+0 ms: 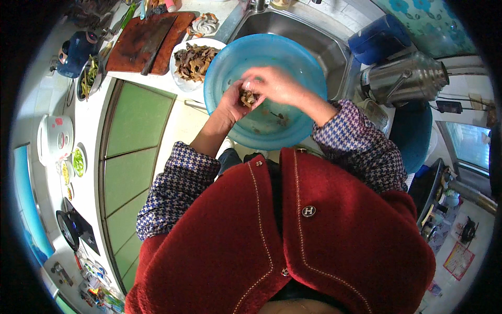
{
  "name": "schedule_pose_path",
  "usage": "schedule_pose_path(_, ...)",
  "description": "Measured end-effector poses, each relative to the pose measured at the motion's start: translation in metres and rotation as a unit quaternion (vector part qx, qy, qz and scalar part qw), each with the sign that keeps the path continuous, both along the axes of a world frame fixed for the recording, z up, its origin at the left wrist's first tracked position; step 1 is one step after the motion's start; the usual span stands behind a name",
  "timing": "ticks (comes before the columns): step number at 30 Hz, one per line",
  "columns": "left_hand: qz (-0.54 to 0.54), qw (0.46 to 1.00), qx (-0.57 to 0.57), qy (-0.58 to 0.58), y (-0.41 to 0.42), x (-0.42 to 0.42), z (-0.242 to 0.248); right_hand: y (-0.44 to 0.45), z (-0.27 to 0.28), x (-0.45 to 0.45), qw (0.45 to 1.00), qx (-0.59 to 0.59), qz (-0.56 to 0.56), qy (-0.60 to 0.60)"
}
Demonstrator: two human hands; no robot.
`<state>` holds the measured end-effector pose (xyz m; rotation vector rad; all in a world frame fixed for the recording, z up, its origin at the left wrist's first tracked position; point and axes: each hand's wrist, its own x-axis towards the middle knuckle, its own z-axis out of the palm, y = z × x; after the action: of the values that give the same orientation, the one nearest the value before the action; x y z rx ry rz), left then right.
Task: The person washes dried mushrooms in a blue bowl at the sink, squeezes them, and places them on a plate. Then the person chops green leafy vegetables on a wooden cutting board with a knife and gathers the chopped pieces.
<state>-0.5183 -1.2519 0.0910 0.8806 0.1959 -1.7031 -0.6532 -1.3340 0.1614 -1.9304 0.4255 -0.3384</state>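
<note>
Over a round blue plastic basin point(302, 121), my left hand point(233, 103) cups a small clump of brownish food pieces point(248, 98), perhaps mushrooms. My right hand point(274, 84) is just above and against it, slightly blurred, its fingertips at the clump; whether it grips anything is unclear. Dark bits lie in the bottom of the basin, which seems to hold some water. Left of the basin, a white plate point(181, 80) bears a heap of brown sliced pieces point(196, 61) that look alike.
The basin overlaps a steel sink point(333, 55). A cleaver point(159, 43) lies on a brown cutting board point(129, 43) at upper left. A metal vacuum flask point(404, 78) and a blue container point(378, 39) stand to the right. A bowl of green vegetables point(89, 78) is at far left.
</note>
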Motion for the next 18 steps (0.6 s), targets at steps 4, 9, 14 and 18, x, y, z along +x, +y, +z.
schedule_pose_path(4, 0.022, 0.994, -0.032, 0.106, 0.001, 0.007, 0.005, -0.022, -0.033, -0.008, 0.959, -0.234, 0.003, 0.159)
schedule_pose_path(9, 0.080, 0.991, -0.020, 0.105, 0.000, 0.020, 0.011, 0.006, -0.090, -0.030, 0.902, -0.228, 0.212, 0.300)
schedule_pose_path(14, 0.079, 0.993, -0.016, 0.092, 0.003, 0.023, 0.008, 0.008, -0.107, -0.063, 0.874, -0.313, 0.264, 0.262)
schedule_pose_path(18, 0.065, 0.991, -0.010, 0.116, 0.004, 0.018, 0.000, -0.004, -0.104, -0.081, 0.869, -0.344, 0.240, 0.263)
